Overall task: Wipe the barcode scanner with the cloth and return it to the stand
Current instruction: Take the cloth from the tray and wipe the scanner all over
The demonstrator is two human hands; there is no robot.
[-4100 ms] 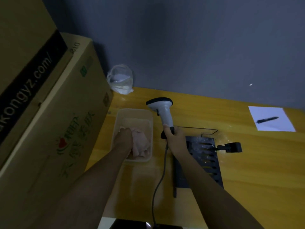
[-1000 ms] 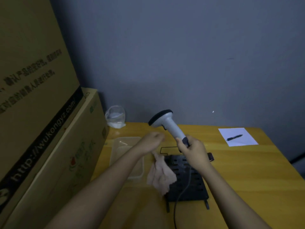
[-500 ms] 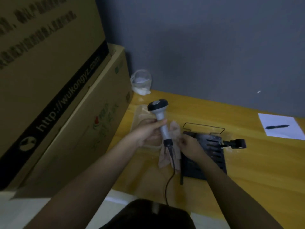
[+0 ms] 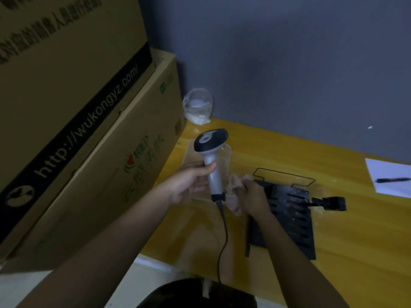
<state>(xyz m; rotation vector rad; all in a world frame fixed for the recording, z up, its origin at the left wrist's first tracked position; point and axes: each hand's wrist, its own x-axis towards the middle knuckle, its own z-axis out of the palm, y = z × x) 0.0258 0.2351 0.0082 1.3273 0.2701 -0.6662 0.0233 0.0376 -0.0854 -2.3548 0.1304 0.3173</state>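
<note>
I hold the grey barcode scanner (image 4: 213, 161) upright above the yellow table (image 4: 347, 236), its dark head on top and its black cable (image 4: 223, 238) hanging down toward me. My left hand (image 4: 191, 181) is shut around the scanner's handle. My right hand (image 4: 253, 194) grips the pale pink cloth (image 4: 233, 192), bunched just right of the handle's lower end. The black slotted stand (image 4: 293, 218) lies flat on the table under my right forearm, its black clip holder (image 4: 333, 203) sticking out to the right.
Two big stacked cardboard boxes (image 4: 84, 138) fill the left side. A clear plastic tray (image 4: 224, 156) sits behind the scanner, and a plastic bag (image 4: 198, 106) stands at the wall. White paper (image 4: 389, 176) with a black pen (image 4: 392, 180) lies at the right edge.
The scanner passed from my right hand to my left, and the cloth from left to right. Since half a second ago the hands hold nearly the same pose.
</note>
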